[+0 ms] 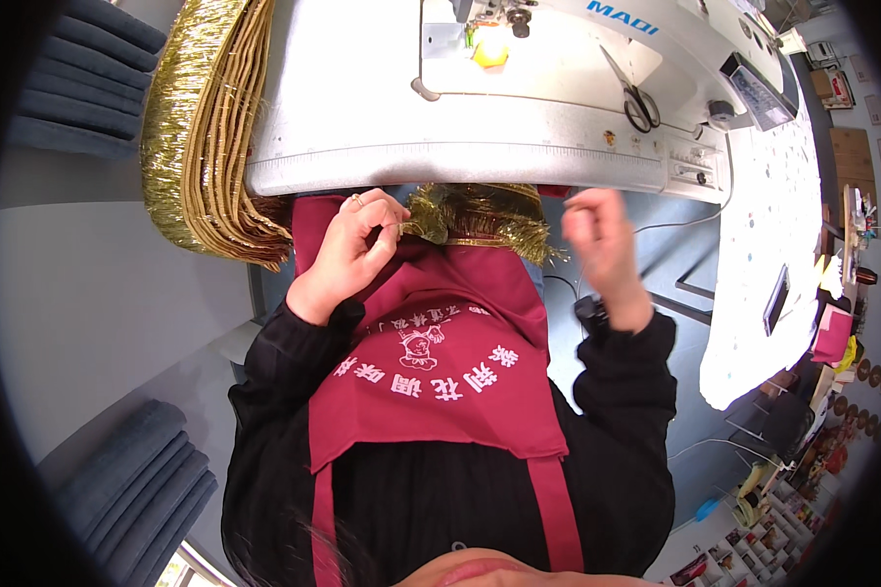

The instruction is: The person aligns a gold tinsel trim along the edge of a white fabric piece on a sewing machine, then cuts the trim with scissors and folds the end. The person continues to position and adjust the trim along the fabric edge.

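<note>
My left hand (357,249) is closed in a pinch on the end of the gold tinsel fringe (480,220), which lies across the lap of my maroon apron (436,284) just below the table's front edge. My right hand (602,245) is raised to the right of the fringe, apart from it, blurred, with its fingers curled; whether anything is between its fingertips I cannot make out. A thick folded bundle of gold tinsel trim (191,127) hangs over the left end of the white sewing table (343,108), left of my left hand.
A sewing machine (656,44) stands on the table, with black-handled scissors (639,106) and a small yellow object (489,51). At right are a long white sheet (754,245) with a dark flat object, a black chair (783,426) and cluttered shelves. Grey padded stacks (83,78) are at left.
</note>
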Action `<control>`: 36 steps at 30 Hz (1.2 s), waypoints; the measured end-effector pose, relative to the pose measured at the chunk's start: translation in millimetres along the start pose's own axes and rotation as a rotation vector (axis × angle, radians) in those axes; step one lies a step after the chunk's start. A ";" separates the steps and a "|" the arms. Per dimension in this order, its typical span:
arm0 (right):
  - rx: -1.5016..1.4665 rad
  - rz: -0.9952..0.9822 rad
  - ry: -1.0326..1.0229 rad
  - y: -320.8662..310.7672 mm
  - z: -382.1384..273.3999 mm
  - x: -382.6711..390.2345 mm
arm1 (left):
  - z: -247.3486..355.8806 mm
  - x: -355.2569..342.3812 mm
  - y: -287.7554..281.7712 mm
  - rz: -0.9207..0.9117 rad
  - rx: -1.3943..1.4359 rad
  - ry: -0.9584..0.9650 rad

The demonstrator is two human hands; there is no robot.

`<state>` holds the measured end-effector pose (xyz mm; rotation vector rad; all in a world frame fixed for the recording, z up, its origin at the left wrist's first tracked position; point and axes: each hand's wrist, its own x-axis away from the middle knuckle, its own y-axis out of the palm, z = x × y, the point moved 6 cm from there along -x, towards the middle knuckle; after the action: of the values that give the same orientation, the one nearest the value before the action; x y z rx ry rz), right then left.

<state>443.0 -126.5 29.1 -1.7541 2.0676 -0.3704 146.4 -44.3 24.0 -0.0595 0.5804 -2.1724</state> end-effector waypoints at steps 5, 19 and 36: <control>0.123 -0.077 -0.288 61.7 -79.3 -7.6 | 8.8 -0.5 -4.9 0.079 -0.117 0.046; 0.508 -0.065 -0.522 89.0 -111.6 -10.0 | -12.8 12.2 -1.3 0.105 -0.016 -0.337; 0.321 -0.115 -0.363 93.6 -65.9 -20.8 | -19.5 14.0 7.5 0.070 0.620 -0.317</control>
<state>333.1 -93.2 48.1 -1.6105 1.5654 -0.3623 138.4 -51.4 1.2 -0.0450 -0.2740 -2.1256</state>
